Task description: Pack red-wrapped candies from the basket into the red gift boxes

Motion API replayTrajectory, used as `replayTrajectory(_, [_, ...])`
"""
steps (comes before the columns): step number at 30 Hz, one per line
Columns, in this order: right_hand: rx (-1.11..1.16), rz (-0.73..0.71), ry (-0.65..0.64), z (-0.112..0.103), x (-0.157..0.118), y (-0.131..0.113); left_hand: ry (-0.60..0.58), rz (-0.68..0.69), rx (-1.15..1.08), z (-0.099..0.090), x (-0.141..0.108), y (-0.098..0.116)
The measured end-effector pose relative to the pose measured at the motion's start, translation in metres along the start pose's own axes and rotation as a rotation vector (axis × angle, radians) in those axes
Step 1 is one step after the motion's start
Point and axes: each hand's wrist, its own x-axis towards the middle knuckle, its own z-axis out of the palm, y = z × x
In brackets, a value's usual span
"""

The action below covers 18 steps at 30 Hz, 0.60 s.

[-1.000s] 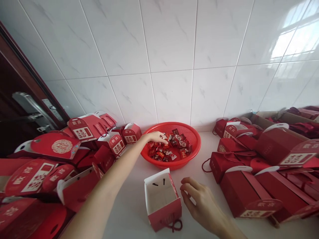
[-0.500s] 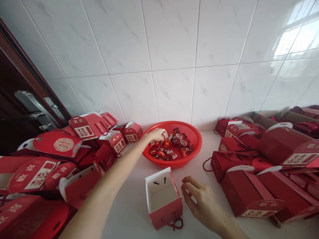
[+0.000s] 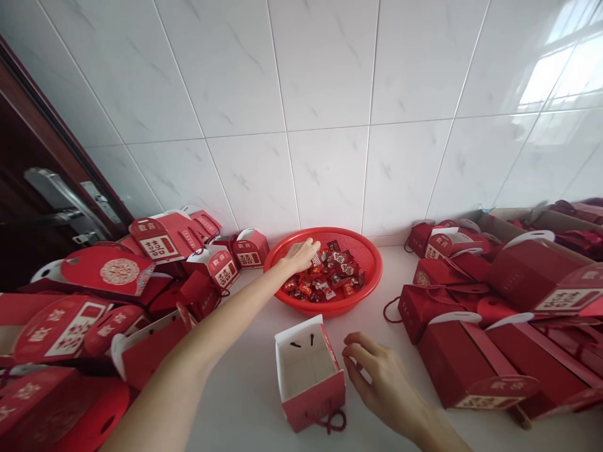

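Observation:
My left hand (image 3: 301, 256) reaches into a red plastic basket (image 3: 370, 279), over its left side. Its fingers are curled together and point down at the wrapped candies (image 3: 346, 270); the fingertips are partly hidden, so what they hold cannot be made out. In front of the basket stands an open red gift box (image 3: 315, 402) with a pale inside, where two dark cord ends show. A dark red cord loop hangs from its near side. Just right of this box hovers my right hand (image 3: 384, 383), fingers loosely bent and apart, holding nothing.
Many red gift boxes (image 3: 162, 242) are heaped on the left, near a dark door with a metal handle (image 3: 63, 194). More red boxes (image 3: 464, 361) crowd the right, with cartons (image 3: 506, 223) behind them. A tiled wall (image 3: 325, 176) rises behind the white surface.
My left hand has shifted slightly and lifted a little over the candies, its fingers now bent more downward. The right hand and the open box have stayed put.

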Motion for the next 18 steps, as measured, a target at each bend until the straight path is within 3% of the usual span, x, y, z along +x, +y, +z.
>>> replayTrajectory(2, [0.001, 0.01, -0.011, -0.001, 0.0, -0.001, -0.032, 0.063, -0.01, -0.001, -0.001, 0.004])
replayTrajectory(5, [-0.001, 0.006, -0.024, -0.001, 0.0, -0.003, -0.177, 0.188, -0.042, 0.001, -0.002, 0.012])
replayTrajectory(9, [-0.003, -0.016, -0.014, -0.002, 0.001, -0.005, -0.326, 0.203, -0.07, 0.013, 0.0, 0.022])
replayTrajectory(13, [-0.015, -0.021, -0.01, -0.002, 0.001, -0.005, -0.306, 0.164, -0.15, 0.018, 0.005, 0.021])
replayTrajectory(18, [-0.01, -0.02, -0.014, -0.002, 0.001, -0.005, -0.224, 0.115, -0.371, 0.012, 0.008, 0.009])
